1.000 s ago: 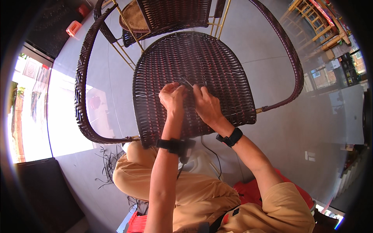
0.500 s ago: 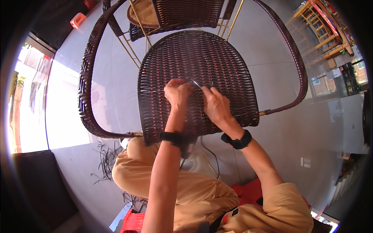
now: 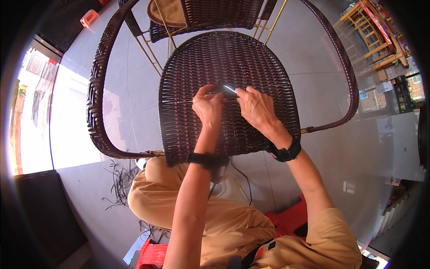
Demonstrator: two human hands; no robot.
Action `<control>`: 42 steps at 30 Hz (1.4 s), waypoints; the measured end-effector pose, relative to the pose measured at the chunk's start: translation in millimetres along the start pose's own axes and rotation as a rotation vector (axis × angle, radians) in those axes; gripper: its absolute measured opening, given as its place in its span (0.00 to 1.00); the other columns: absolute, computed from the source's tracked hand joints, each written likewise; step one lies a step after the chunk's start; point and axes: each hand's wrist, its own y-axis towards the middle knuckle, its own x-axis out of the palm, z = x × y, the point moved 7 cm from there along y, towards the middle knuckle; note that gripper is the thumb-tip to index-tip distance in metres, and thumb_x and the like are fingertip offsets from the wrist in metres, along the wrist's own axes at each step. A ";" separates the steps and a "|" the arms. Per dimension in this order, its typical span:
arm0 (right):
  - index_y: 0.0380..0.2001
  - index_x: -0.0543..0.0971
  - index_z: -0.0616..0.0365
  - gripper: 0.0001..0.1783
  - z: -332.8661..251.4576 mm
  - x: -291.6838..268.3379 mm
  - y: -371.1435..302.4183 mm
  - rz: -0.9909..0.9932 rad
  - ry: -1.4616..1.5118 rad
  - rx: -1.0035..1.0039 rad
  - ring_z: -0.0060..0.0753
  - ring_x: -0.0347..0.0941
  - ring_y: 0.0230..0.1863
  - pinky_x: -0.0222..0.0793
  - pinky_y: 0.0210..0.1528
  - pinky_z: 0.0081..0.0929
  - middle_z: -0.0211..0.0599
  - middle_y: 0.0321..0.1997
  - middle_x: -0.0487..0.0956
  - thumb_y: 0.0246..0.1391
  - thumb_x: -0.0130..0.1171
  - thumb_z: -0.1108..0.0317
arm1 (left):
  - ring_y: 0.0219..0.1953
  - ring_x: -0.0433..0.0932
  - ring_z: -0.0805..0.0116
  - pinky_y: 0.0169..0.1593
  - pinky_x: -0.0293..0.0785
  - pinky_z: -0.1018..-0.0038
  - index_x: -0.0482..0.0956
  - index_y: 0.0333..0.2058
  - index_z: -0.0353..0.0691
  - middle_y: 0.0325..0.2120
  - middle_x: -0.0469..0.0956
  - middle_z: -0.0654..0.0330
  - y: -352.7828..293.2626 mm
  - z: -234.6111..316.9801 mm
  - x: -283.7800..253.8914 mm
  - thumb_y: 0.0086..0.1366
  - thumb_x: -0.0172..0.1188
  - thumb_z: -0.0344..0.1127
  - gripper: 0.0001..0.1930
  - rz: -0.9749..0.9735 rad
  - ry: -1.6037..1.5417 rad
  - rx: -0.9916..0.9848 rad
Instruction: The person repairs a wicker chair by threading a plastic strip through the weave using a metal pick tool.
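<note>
In front of me is a chair seat point(image 3: 192, 130) woven from dark brown strands with reddish strands showing through. Over its middle, my right hand point(image 3: 259, 107) grips a thin, shiny metal tool point(image 3: 229, 88) whose bright shaft points up and left, toward my other hand. Its handle is hidden in the fingers, so the exact kind cannot be told. My left hand point(image 3: 208, 107) is just left of it, low over the weave, with fingers curled and the thumb near the index finger. Whatever it may pinch is too small to make out. Both wrists wear black bands.
Curved woven armrests point(image 3: 96, 94) arch around both sides of the seat. Beyond stands another woven piece point(image 3: 219, 13) with thin gold legs. Loose dark strands point(image 3: 120, 186) lie on the grey floor at left. A black cable point(image 3: 247, 179) hangs below the seat's near edge.
My right hand has moved slightly up and right, with more of the metal shaft showing. My left index finger has lifted away from the thumb, and the hands are a little farther apart.
</note>
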 end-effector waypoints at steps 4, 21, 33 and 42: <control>0.40 0.77 0.59 0.11 1.2 0.4 4.0 0.022 0.025 -0.039 0.48 0.75 0.25 0.72 0.26 0.40 0.42 0.26 0.74 0.52 0.58 0.70 | 0.24 0.80 0.72 0.27 0.76 0.81 0.75 0.45 0.28 0.27 0.81 0.54 -0.1 0.7 0.8 0.53 0.61 0.20 0.18 -0.014 0.012 0.014; 0.47 0.71 0.64 0.15 -2.6 28.1 -19.2 0.204 0.175 -0.048 0.54 0.76 0.26 0.73 0.26 0.41 0.49 0.33 0.74 0.56 0.50 0.73 | 0.24 0.80 0.73 0.27 0.75 0.83 0.76 0.47 0.32 0.26 0.81 0.57 -1.2 -3.5 3.1 0.55 0.59 0.19 0.19 -0.027 -0.046 0.065; 0.47 0.74 0.62 0.15 0.0 22.9 -24.6 0.314 0.253 -0.067 0.51 0.76 0.25 0.73 0.25 0.39 0.46 0.32 0.76 0.57 0.51 0.72 | 0.24 0.80 0.74 0.28 0.77 0.82 0.75 0.51 0.34 0.25 0.80 0.59 -5.4 5.4 3.2 0.56 0.58 0.20 0.21 -0.029 0.107 0.185; 0.48 0.74 0.63 0.16 -0.8 23.6 -24.4 0.304 0.237 -0.051 0.49 0.76 0.25 0.73 0.25 0.37 0.44 0.32 0.75 0.55 0.53 0.75 | 0.31 0.81 0.57 0.35 0.77 0.66 0.78 0.48 0.35 0.31 0.80 0.48 -9.8 24.0 8.8 0.55 0.54 0.22 0.20 0.055 0.566 0.448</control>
